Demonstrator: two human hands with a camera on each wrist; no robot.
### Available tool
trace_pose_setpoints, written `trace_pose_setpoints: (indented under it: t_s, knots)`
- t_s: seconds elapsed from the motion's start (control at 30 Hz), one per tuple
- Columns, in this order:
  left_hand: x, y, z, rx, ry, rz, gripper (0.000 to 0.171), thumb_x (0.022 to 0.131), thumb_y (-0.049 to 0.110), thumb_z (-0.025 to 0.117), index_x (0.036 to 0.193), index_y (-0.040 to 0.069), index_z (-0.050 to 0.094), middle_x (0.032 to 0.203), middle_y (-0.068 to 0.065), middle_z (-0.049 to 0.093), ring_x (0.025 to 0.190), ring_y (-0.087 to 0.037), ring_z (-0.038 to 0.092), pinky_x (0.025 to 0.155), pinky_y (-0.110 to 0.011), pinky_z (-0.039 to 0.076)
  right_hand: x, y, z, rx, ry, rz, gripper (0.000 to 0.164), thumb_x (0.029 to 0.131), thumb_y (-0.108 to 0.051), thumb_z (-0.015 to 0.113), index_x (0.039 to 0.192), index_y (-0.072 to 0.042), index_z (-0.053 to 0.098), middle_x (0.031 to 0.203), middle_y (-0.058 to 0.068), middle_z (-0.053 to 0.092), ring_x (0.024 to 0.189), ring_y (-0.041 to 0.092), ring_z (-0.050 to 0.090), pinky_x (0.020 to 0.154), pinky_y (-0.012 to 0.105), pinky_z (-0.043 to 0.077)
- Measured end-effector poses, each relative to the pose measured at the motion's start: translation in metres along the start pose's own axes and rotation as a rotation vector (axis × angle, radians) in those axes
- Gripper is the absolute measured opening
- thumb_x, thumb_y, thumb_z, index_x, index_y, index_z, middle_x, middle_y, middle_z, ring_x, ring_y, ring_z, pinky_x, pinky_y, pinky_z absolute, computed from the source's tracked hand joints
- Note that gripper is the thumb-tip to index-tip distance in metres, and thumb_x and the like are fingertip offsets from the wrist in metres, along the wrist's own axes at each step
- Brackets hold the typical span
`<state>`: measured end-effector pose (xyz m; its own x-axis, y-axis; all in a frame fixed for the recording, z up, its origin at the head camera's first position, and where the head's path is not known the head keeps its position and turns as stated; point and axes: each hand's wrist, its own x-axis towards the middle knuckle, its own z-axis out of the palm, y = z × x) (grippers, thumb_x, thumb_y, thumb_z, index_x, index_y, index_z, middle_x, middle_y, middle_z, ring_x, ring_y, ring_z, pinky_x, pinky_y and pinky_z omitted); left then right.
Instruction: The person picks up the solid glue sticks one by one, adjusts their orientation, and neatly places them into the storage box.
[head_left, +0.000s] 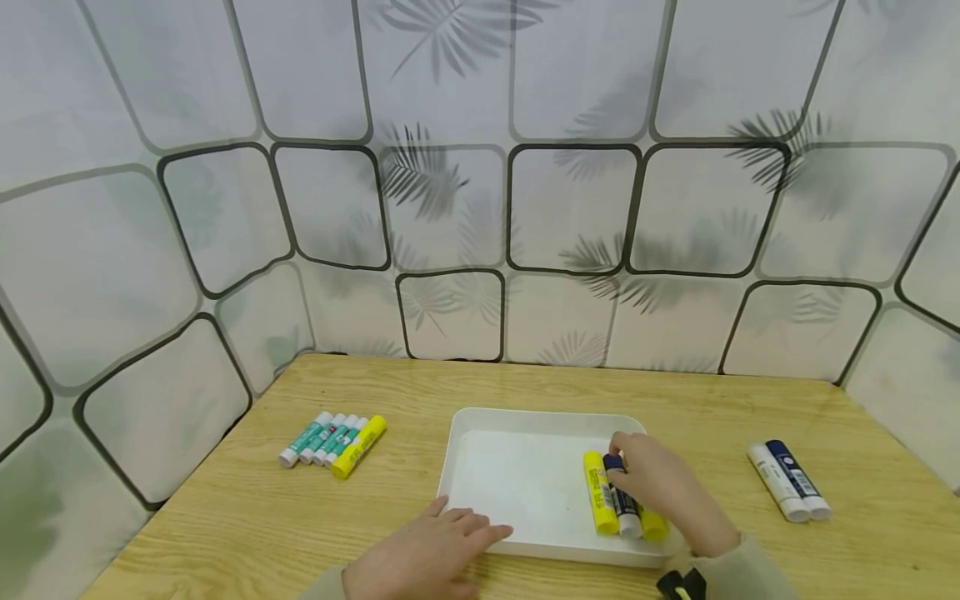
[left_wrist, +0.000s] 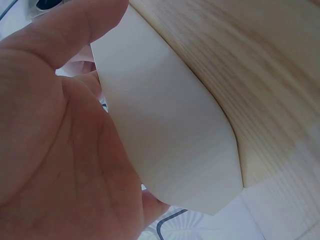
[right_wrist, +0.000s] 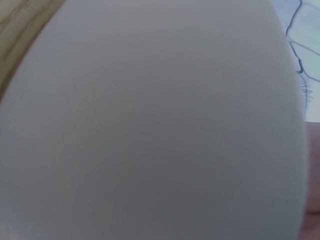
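Note:
A shallow white tray (head_left: 525, 483) lies on the table before me. Toward its right side, a yellow glue stick (head_left: 600, 493), a navy glue stick with a white end (head_left: 626, 504) and another yellow glue stick (head_left: 654, 525) lie side by side. My right hand (head_left: 660, 479) pinches the navy one near its far end and partly covers the second yellow one. With fingers extended, my left hand (head_left: 431, 550) rests at the tray's near left corner; in the left wrist view its thumb (left_wrist: 85, 25) lies along the outer wall. The tray's wall (right_wrist: 160, 125) fills most of the right wrist view.
Left of the tray, several green-and-white glue sticks (head_left: 326, 439) lie in a row with a yellow glue stick (head_left: 360, 447). A white glue stick (head_left: 777, 482) and a navy one (head_left: 798, 479) lie together at the right. A patterned curtain (head_left: 450, 317) stands behind the table.

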<state>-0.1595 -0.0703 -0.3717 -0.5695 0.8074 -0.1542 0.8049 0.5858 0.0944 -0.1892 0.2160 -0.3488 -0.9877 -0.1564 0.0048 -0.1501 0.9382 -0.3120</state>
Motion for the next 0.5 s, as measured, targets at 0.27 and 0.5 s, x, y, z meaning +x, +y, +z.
trace_pose_setpoints:
  t_s: [0.27, 0.5]
  knots:
    - [0.0, 0.001, 0.0, 0.011, 0.004, 0.002, 0.057, 0.081, 0.039, 0.061, 0.132, 0.028, 0.037, 0.119, 0.011, 0.047, 0.11, -0.01, 0.044, 0.091, -0.047, 0.035, -0.001, 0.008, -0.004, -0.003, -0.015, 0.027, 0.022, 0.079, -0.015, 0.065, 0.096, -0.003, 0.057, 0.082, 0.006, 0.055, 0.068, 0.017, 0.049, 0.057, 0.034, 0.044]
    - [0.001, 0.001, 0.0, 0.014, 0.003, 0.001, 0.058, 0.08, 0.039, 0.061, 0.132, 0.028, 0.037, 0.12, 0.011, 0.047, 0.11, -0.01, 0.044, 0.091, -0.047, 0.035, 0.0, 0.018, -0.01, -0.001, 0.001, 0.05, 0.024, 0.08, -0.015, 0.064, 0.098, -0.001, 0.056, 0.083, 0.009, 0.055, 0.072, 0.02, 0.052, 0.058, 0.036, 0.045]
